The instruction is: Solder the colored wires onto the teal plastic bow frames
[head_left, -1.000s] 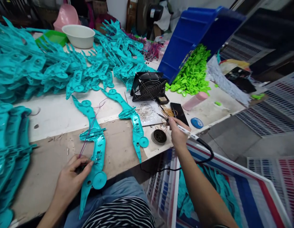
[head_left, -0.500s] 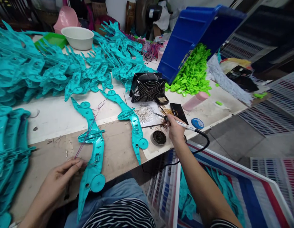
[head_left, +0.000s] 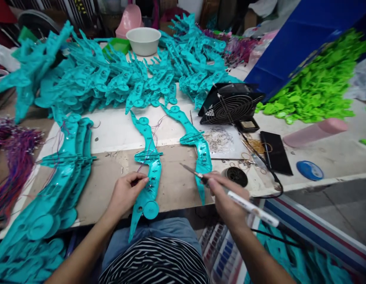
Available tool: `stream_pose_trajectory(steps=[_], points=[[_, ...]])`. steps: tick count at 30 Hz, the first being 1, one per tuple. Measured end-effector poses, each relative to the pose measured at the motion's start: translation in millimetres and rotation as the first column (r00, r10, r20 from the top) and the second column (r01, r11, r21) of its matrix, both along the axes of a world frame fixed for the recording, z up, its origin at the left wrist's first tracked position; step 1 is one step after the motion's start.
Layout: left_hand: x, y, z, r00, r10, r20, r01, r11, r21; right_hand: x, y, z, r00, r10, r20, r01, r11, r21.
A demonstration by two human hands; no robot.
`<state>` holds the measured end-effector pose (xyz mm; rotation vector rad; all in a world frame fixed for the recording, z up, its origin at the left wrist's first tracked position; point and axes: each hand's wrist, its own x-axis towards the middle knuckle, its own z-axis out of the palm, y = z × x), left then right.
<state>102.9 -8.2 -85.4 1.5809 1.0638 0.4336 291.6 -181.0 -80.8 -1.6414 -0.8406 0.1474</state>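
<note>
A teal plastic bow-shaped half shell (head_left: 155, 167) lies in front of me, its lower tip past the table edge. Thin purple and red wires (head_left: 146, 157) run across it down to my left hand (head_left: 126, 193), whose thumb and fingers pinch them beside the shell. My right hand (head_left: 232, 201) grips a soldering iron (head_left: 254, 209) with a white handle. The iron's metal tip points left, over a second teal shell (head_left: 193, 138) lying to the right. Its cable trails off behind my wrist.
More teal shells (head_left: 67, 157) are stacked at left, with a large heap behind. A black fan (head_left: 230, 104), solder-spotted white board (head_left: 220, 142), round dark tin (head_left: 236, 176) and black phone-like slab (head_left: 276, 152) sit right. A blue crate (head_left: 301, 35) spills green pieces (head_left: 316, 86).
My right hand has brought the soldering iron from the white board leftward toward the near shell. My left hand has moved up against that shell, still pinching the wires. The view has turned left.
</note>
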Motion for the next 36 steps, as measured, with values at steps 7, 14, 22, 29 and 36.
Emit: stream_pose_trajectory(steps=[7,14,22,29,36], points=[[6.1,-9.8,-8.3,0.999,0.049,-0.006,-0.048,0.995,0.093,-44.1,16.4,-6.5,0.944,0.287,0.161,-0.301,0.951,0.075],[8.3,-16.4,-8.9,0.998,0.068,-0.018,-0.064,0.984,0.164,-47.6,18.3,-11.5,0.922,0.334,0.196,-0.352,0.934,0.061],[9.5,-17.8,-10.0,0.998,0.055,-0.042,-0.042,0.964,0.262,-47.6,21.3,-13.2,0.917,0.347,0.198,-0.366,0.929,0.064],[8.2,-17.4,-14.2,0.999,0.025,-0.048,-0.009,0.954,0.300,-47.6,21.8,-13.4,0.911,0.364,0.196,-0.379,0.924,0.047],[8.3,-17.6,-13.8,0.998,0.023,-0.052,-0.006,0.952,0.306,-47.9,21.2,-12.8,0.904,0.374,0.208,-0.391,0.919,0.049]])
